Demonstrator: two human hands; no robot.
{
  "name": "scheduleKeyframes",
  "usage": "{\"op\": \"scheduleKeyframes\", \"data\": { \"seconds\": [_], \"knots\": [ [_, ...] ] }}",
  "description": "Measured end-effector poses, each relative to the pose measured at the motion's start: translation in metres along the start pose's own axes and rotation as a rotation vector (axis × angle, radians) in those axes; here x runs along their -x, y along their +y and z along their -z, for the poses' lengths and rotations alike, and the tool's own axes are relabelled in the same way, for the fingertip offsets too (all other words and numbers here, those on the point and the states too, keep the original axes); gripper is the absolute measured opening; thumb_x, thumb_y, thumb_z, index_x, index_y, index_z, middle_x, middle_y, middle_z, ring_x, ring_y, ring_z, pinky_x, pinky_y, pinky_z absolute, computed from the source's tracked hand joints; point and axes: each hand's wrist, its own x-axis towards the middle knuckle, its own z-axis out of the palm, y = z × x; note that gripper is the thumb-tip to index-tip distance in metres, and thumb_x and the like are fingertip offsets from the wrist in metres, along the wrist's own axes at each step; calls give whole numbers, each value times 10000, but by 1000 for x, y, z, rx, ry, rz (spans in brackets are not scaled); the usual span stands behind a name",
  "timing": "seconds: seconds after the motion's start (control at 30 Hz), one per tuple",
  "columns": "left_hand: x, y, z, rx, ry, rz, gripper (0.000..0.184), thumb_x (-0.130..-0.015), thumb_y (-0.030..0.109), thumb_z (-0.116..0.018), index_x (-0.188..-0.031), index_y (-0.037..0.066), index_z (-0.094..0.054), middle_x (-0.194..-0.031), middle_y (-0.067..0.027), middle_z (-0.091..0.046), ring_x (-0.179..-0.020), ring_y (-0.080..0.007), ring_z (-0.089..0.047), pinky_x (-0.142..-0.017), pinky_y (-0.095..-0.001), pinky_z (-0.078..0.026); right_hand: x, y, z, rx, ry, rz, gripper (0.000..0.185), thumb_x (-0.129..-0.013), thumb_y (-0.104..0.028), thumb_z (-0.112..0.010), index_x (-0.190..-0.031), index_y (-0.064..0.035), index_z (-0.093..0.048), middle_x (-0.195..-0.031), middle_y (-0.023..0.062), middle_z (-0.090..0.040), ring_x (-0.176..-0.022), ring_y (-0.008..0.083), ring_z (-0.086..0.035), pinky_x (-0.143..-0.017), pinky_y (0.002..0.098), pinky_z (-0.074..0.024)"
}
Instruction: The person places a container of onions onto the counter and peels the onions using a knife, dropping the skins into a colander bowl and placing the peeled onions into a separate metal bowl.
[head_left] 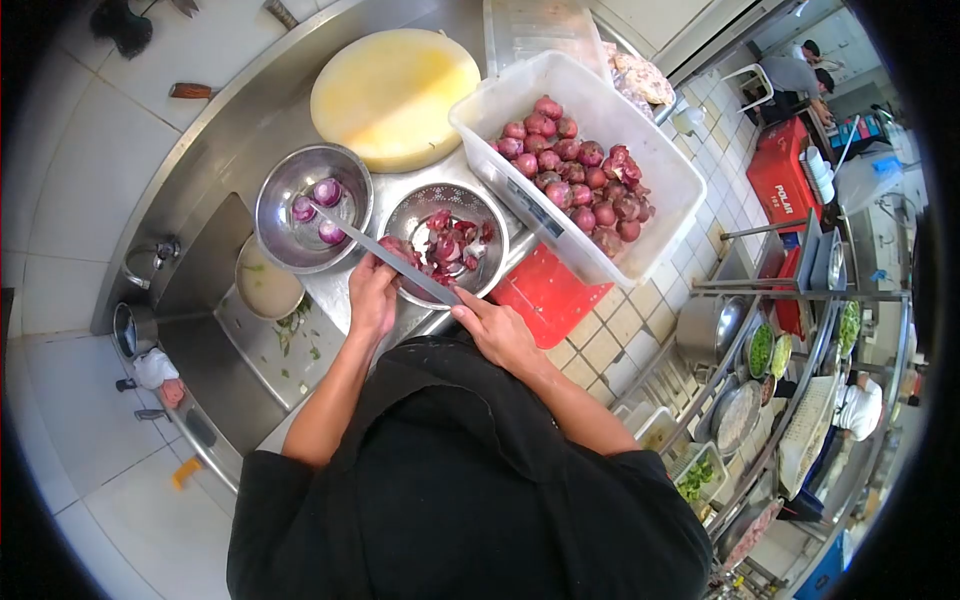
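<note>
My right hand (490, 325) is closed round the handle of a long knife (385, 258), whose blade points up and left over the bowls. In my left hand (372, 298), fingers closed, is a red onion (396, 247), partly hidden by the blade. Just beyond both hands stands a perforated steel colander (494, 212) with onion skins (447, 243) in it. Left of it, a steel bowl (270, 235) holds three peeled purple onions (327, 192); the knife tip lies over this bowl's inside. Whether the blade touches the held onion I cannot tell.
A translucent tub (655, 255) of unpeeled red onions (575, 175) stands at the right, near a red board (550, 295). Behind is a round yellowish block (395, 100). A sink (215, 370) lies left, shelving (780, 400) right. A person (790, 80) bends in the background.
</note>
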Motion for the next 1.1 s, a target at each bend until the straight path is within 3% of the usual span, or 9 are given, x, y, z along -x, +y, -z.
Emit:
{"op": "scheduleKeyframes", "data": {
  "seconds": [0.43,0.53,0.7,0.8,1.1],
  "knots": [
    [7,-12,-10,9,69,-13,380,-900,-31,-572,-1276,-64,-530,-1057,-89,-641,-952,-184,-633,-888,-319,-510,14,3,1,-13,31,-34,599,-998,-540,-431,-1343,-69,-569,-965,300,-669,-955,478,-634,-832,539,-492],
    [14,-32,-9,-188,28,-62,392,-894,-54,-550,-1285,-68,-524,-1080,-88,-645,-971,-166,-629,-887,-306,-509,3,-6,0,1,42,-46,610,-1000,-537,-428,-1338,-48,-566,-967,306,-664,-957,483,-629,-828,544,-487],
    [18,-21,-23,-66,29,15,362,-882,-72,-551,-1243,-56,-563,-1097,-78,-646,-977,-144,-625,-909,-292,-501,-6,-11,-7,-56,69,-18,604,-1013,-512,-411,-1344,-27,-553,-967,321,-656,-971,490,-622,-835,544,-478],
    [16,-19,-27,-72,61,-51,356,-886,-83,-552,-1241,-56,-566,-1101,-85,-643,-985,-150,-625,-896,-293,-510,-2,-10,-8,-98,71,-18,606,-1019,-508,-395,-1353,-24,-543,-979,322,-657,-990,488,-620,-854,543,-476],
    [14,-24,-27,-90,85,-83,487,-896,-115,-558,-1371,-67,-463,-1185,-109,-628,-1053,-164,-617,-931,-294,-507,-9,-17,-10,-119,56,-85,599,-1024,-496,-388,-1357,-22,-540,-1050,321,-647,-1048,483,-603,-903,522,-470]
  ]
}}
